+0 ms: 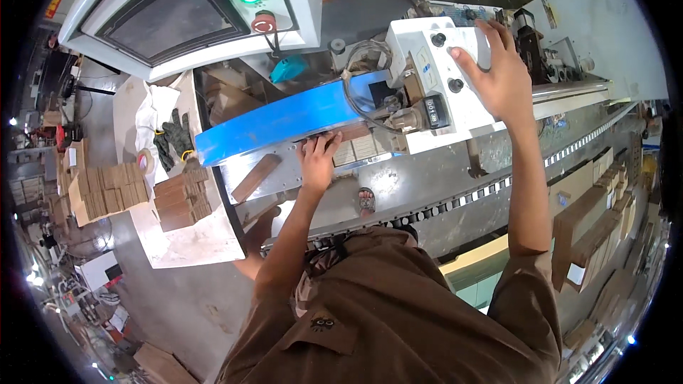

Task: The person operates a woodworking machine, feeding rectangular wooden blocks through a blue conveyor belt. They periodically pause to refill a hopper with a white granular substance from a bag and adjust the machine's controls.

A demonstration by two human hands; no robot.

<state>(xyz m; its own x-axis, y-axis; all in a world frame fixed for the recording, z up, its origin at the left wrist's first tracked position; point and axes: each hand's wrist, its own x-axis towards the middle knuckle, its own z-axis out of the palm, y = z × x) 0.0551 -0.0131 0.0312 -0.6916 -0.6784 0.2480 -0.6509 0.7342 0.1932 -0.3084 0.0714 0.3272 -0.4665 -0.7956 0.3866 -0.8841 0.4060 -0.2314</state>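
My left hand (317, 165) is at the near edge of a long blue guard (284, 115), its fingers bent over a brown wooden strip (353, 131). Part of that strip is hidden under the fingers. My right hand (502, 80) rests with thumb and fingers spread on a white machine housing (462, 117) with black knobs. A small counter (436, 112) and a looped cable (348, 85) sit on the housing's left side. Another brown wooden piece (256, 178) lies loose on the metal bed (284, 163), left of my left hand.
At upper left stands a control panel (171, 18) with a lit green button and a red knob. A side table (192, 249) holds stacked brown pieces (181, 199), a glove (174, 139) and a tape roll (144, 162). A toothed rail (455, 203) runs before me.
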